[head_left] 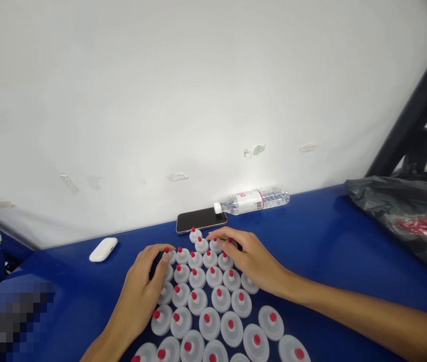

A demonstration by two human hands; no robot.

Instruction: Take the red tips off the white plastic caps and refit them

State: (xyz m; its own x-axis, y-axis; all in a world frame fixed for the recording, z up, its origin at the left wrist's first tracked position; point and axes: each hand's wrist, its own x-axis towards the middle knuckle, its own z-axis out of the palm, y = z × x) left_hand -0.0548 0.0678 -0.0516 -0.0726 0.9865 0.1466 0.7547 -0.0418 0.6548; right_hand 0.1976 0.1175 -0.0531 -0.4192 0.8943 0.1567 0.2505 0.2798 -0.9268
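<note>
Many round, translucent white caps with red-tipped nozzles (197, 301) stand in close rows on the blue table, nozzles up. At the left edge of the group, the thumb and index finger of my left hand (141, 284) close around a cap (170, 257) near the back. My right hand (253, 259) reaches in from the right, its index finger and thumb around a cap (215, 246) in a back row. Its other fingers are partly hidden behind the thumb, beside the caps at the right edge. Both held caps rest among their neighbours.
A black-screened phone (200, 220) lies behind the caps, with a clear water bottle (254, 201) on its side touching it. A white earphone case (103, 250) lies left on the blue table (311, 236). A dark plastic bag (394, 206) with red pieces sits right. White wall (213, 100) behind.
</note>
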